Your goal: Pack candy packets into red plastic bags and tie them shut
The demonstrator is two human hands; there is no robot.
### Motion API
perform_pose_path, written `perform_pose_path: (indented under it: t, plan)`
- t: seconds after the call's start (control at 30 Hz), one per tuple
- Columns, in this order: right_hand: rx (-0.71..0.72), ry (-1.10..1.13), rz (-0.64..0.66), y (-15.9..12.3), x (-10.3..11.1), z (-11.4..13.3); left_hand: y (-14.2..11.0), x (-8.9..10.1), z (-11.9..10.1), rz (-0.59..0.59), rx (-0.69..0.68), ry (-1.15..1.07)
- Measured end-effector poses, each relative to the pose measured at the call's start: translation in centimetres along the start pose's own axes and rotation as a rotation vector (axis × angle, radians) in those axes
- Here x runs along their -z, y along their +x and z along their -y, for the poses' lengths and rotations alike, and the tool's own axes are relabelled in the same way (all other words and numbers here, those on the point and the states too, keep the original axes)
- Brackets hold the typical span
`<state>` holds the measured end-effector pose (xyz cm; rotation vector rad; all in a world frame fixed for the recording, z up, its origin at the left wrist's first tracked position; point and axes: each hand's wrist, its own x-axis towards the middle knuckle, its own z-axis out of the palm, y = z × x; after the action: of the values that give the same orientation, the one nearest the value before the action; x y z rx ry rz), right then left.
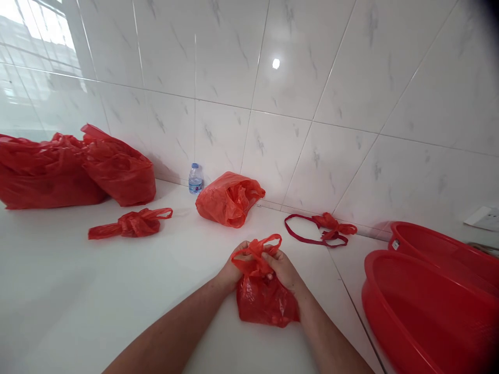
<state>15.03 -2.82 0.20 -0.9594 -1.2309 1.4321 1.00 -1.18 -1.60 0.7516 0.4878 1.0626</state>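
A red plastic bag (267,301) with something bulky inside stands on the white table in front of me, its neck gathered and its loop handles up. My left hand (234,267) grips the gathered neck from the left, its fingers partly behind the plastic. On the other side, my right hand (284,267) pinches the neck just below the right handle loop. What the bag contains cannot be made out through the plastic.
Large red bags (50,176) and a knotted red bag (136,223) lie to the left. By the tiled wall are a water bottle (195,179), a crumpled red bag (228,200) and a dark red strap (300,239). Red basins (374,291) stand at right.
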Motion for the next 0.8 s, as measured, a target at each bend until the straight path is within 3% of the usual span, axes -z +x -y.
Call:
perform_pose_path:
  t: [0.13, 0.23, 0.3, 0.43, 0.57, 0.67, 0.8]
  plan:
    - [-0.017, -0.013, -0.217, 0.8, 1.2, -0.6, -0.5, -0.7, -0.3, 0.109, -0.038, 0.118]
    - [-0.012, -0.117, -0.285, 0.6, 1.1, -0.6, -0.7, -0.7, -0.5, 0.181, -0.062, 0.2]
    - [-0.002, -0.221, -0.295, 0.2, 0.7, -0.6, -0.7, -0.6, -0.4, 0.143, -0.075, 0.208]
    - [0.015, -0.234, -0.18, -0.2, -0.1, -0.5, -0.5, -0.3, -0.3, 0.088, -0.046, 0.173]
    - [0.015, -0.001, -0.034, -0.6, 0.3, -0.4, -0.2, -0.3, -0.3, 0.035, -0.024, 0.16]
    - [-0.042, 0.162, -0.009, -0.8, 1.0, -0.5, 0.1, -0.2, -0.3, -0.032, -0.014, 0.132]
    - [-0.054, 0.07, 0.031, -1.0, 1.4, -0.3, 0.4, 0.3, 0.1, -0.086, -0.016, 0.113]
